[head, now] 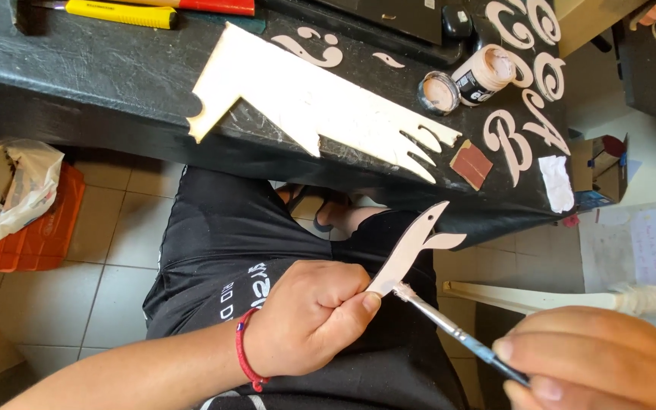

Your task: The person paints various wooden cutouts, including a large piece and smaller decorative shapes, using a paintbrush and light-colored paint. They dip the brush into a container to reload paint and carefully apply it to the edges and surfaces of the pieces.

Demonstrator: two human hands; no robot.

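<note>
1. Seated at a black worktable [77,68], a person pinches a small, curved wooden cutout [417,247], painted pale peach, between the thumb and fingers of the left hand [309,315]; a red cord bracelet [246,351] circles that wrist.
2. Meanwhile the right hand [597,361] grips a thin paintbrush [457,332] by its blue handle, the bristle tip touching the cutout's lower edge just beside the left thumb.
3. On the table, a small paint bottle [484,76] lies on its side, open and showing peach paint at its mouth; its round cap [439,92] rests just beside it, the inside coated in the same colour.
4. Near the bottle sit several ornate cutout letters [529,99], painted pale peach, spread across the dark tabletop.
5. A large unpainted wooden shape [305,99] with finger-like prongs overhangs the table's front edge, with a small brown scrap [471,163] and a white scrap [556,182] nearby.
6. A yellow-handled tool [119,13] and a red one [206,6] lie along the far side.
7. Below, pale floor tiles [108,250] carry an orange crate [39,235] holding a crumpled plastic bag [13,186]; an open cardboard box [601,167] stands at right.
</note>
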